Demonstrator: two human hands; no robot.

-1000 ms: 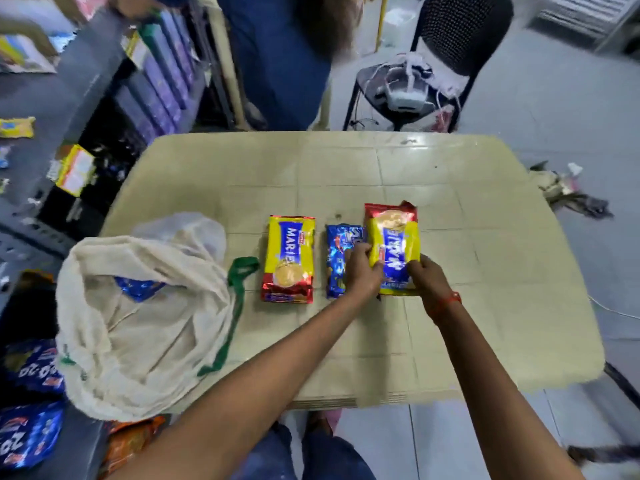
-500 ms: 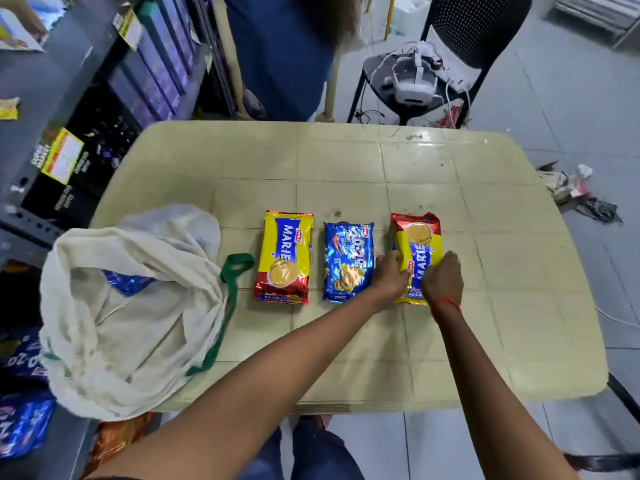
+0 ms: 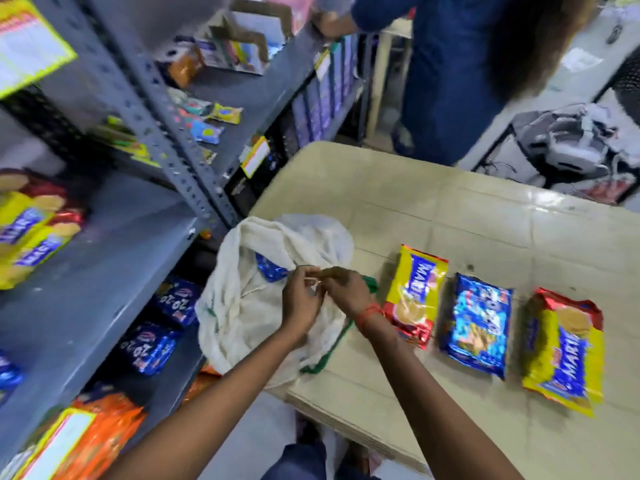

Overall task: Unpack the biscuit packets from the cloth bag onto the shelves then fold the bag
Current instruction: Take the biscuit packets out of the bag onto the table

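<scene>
Both hands over the cloth bag point(image 3: 239, 306), which sits slumped at the left edge of the table point(image 3: 450, 209), right beside the shelves point(image 3: 114, 258). Left hand point(image 3: 300, 301) has its fingers curled, tips pinching the bag's rim at the mouth. Right hand point(image 3: 346, 289) is curled too, pinching the same rim just beside the left, fingertips of both nearly touching. Frame is blurred there, so the exact grip point is unclear. Red thread point(image 3: 370, 312) on the right wrist. Green handle point(image 3: 322, 360) trails from the bag under the right forearm.

One blue packet point(image 3: 270, 270) shows inside the bag mouth, partly covered by cloth. Three packets lie flat in a row on the table, right of the bag and apart from one another: yellow Marie packet point(image 3: 414, 296) nearest the bag, blue 20-20 packet point(image 3: 476, 327) in the middle, second Marie packet point(image 3: 564, 351) farthest right.

On the shelves: Marie packs point(image 3: 31, 230) on the upper level at left, blue 20-20 packs point(image 3: 162, 327) on the level below, orange packs point(image 3: 93, 441) lowest. Second person in blue clothing point(image 3: 450, 71) stands past the table's far end
</scene>
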